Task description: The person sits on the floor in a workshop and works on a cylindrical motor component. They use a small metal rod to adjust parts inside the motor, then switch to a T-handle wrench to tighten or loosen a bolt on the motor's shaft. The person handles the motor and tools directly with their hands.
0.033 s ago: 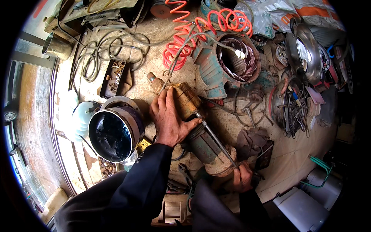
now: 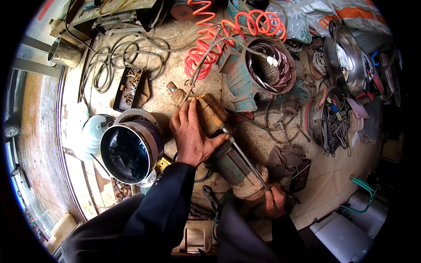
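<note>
- Pinching the metal rod (image 2: 243,154) near its lower end: right hand (image 2: 275,200).
- Spread over the rusty block (image 2: 211,112): left hand (image 2: 193,139), thumb beside the rod.
- Rod runs along the green machine (image 2: 231,168).

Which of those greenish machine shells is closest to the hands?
The lower shell: the metal rod in the right hand runs along it. The upper shell has a ring of reddish wires inside.

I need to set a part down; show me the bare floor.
The widest bare patch is the tiled floor between the tool pile, the rag and the grey boxes. A smaller one lies between the parts tray and the red hose. It is crowded around the pot and the left hand.
</note>
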### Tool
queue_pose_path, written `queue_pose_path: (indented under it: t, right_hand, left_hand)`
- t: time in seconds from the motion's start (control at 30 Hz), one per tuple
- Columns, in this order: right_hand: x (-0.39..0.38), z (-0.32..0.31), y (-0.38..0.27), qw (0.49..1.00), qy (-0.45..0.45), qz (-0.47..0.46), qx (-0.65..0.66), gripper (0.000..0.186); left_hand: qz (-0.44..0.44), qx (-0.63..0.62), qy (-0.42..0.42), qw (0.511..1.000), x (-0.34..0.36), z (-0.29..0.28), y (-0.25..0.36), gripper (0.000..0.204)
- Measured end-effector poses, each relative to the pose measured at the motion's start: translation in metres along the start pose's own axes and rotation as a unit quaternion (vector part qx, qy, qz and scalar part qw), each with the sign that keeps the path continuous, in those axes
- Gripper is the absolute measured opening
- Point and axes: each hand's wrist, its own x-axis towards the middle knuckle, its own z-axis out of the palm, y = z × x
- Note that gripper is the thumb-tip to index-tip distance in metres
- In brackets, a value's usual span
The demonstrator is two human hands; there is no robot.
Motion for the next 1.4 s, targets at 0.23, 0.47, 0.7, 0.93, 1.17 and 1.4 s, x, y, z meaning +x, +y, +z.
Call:
queue_pose_path:
  t: [0.23,0.47,0.7,0.93,1.17,1.4]
  right_hand:
    - [-0.006,-0.006,0.003,0.995,-0.028,0.089,0.038,0.036]
    - [-0.015,0.011,-0.003,0.98,0.137,0.11,0.092,0.032]
    - [-0.01,0.004,-0.017,0.978,0.102,0.175,0.051,0.046]
    - [0.007,-0.01,-0.014,0.818,0.005,0.347,0.458,0.048]
    - [0.007,-0.008,0.011,0.693,-0.039,0.427,0.58,0.039]
    - [0.0,0.019,-0.023,0.709,0.206,0.398,0.545,0.034]
  left_hand:
    - [-0.021,0.015,0.029,0.999,0.003,0.001,0.011,0.12]
    - [-0.037,0.033,0.029,0.998,0.005,0.002,0.013,0.118]
    - [-0.035,0.038,0.036,0.998,0.003,0.002,0.013,0.119]
    - [-0.034,0.021,0.039,0.998,0.003,0.002,0.014,0.12]
    - [-0.035,0.033,0.037,0.998,0.003,0.006,0.014,0.121]
    - [-0.018,0.022,0.04,0.999,0.002,0.001,0.01,0.123]
